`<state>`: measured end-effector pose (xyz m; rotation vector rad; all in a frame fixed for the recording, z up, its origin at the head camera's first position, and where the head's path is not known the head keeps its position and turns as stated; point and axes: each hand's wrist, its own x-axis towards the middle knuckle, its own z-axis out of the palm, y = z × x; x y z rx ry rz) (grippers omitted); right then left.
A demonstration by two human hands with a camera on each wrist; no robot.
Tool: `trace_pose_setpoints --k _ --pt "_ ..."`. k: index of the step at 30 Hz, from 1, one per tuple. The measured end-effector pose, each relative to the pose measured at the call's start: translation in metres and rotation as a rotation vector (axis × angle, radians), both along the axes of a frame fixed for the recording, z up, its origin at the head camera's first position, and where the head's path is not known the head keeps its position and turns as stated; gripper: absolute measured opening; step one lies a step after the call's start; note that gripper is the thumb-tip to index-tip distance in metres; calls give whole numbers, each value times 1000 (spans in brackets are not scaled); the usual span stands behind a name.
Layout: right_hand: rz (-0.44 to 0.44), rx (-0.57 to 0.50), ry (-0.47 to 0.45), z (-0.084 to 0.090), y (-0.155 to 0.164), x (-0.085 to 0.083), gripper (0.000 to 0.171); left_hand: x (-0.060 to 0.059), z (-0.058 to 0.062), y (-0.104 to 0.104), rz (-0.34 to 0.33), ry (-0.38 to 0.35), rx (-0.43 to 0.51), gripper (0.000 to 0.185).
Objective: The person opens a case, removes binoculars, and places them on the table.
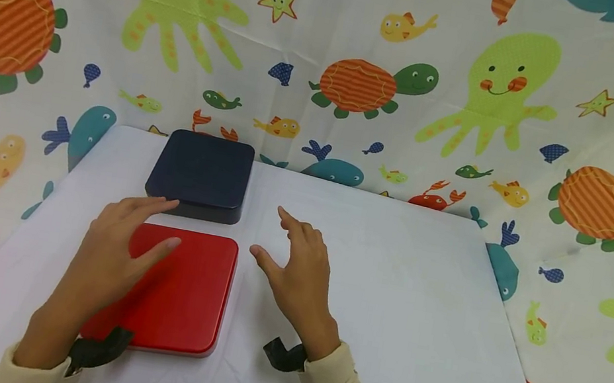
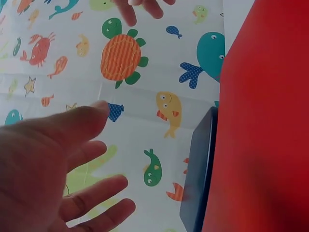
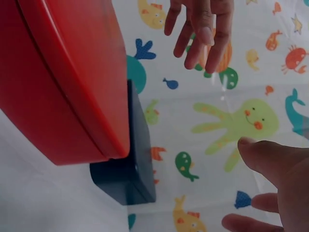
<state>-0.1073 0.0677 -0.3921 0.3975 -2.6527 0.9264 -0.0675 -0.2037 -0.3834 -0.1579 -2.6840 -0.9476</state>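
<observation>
1. Both hands hover with fingers spread, gripping nothing: the left hand [image 1: 115, 241] above the red box [image 1: 178, 295], the right hand [image 1: 299, 277] just beside its right edge.
2. The red box lies closed, near on the bench [image 1: 386, 298]; the dark blue box [image 1: 201, 176] sits just beyond it; neither box looks opened.
3. Both boxes are flat, square, round-cornered; the red one shines, the blue one looks matt. A white cloth covers the bench.

Red tin [image 1: 179, 292] under my left hand [image 1: 114, 248]: smooth, glossy, lacquered-metal look. Dark navy box [image 1: 202, 175] at 12 o'clock of it: matt, smooth. White table cover [image 1: 386, 298]: matt, creased cloth. Printed curtain [image 1: 476, 111]: thin, folded sheet.
</observation>
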Motion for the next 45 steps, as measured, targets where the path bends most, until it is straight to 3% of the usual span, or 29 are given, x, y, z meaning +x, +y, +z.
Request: trace_pose_setpoints --k 11,27,35,45 --pt "65 -67 -80 -16 -6 10 71 13 -19 -21 91 -111 8 76" --pt "158 -210 -410 -36 -13 22 75 28 -41 -52 199 -390 67 99" --pt "219 -186 -537 -45 -16 24 80 28 -47 -64 173 -500 71 108" --pt "254 -206 -588 -50 -22 25 84 30 -52 -67 126 -525 112 110"
